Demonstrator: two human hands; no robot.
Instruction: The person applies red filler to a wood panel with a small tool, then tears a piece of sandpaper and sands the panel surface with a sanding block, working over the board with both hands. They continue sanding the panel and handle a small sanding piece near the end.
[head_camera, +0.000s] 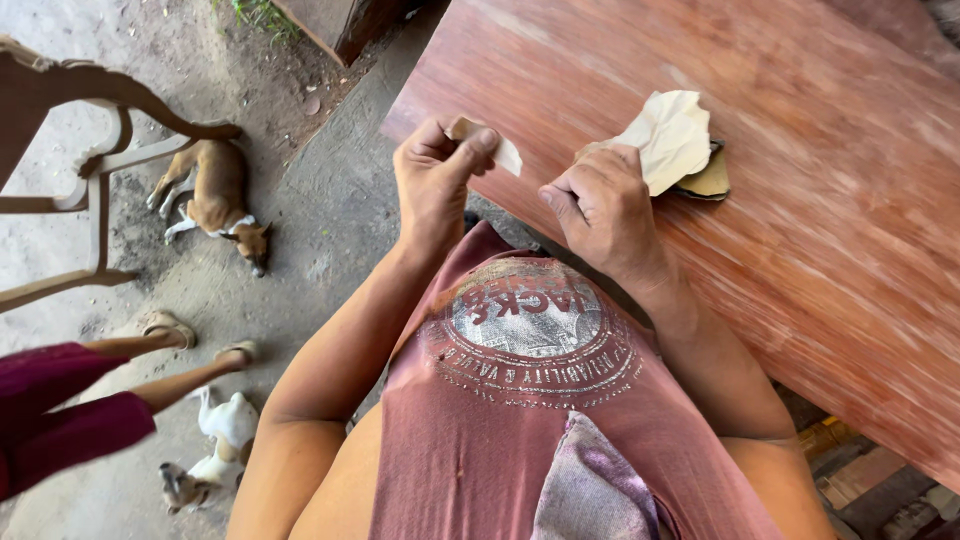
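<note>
My left hand (435, 175) pinches a small torn piece of sandpaper (500, 150) between thumb and fingers, just off the near edge of a reddish-brown wooden tabletop (820, 200). My right hand (600, 205) rests on the tabletop edge, closed on a larger crumpled sheet of sandpaper (668, 135). That sheet lies over a darker piece (708, 182) on the wood. The two hands are a short gap apart.
A brown dog (220, 200) lies on the concrete floor at left, beside a carved wooden chair frame (95, 150). A white-and-tan dog (215, 440) stands lower left, next to another person's sandalled legs (170, 355). Wood scraps (860, 480) sit under the table at right.
</note>
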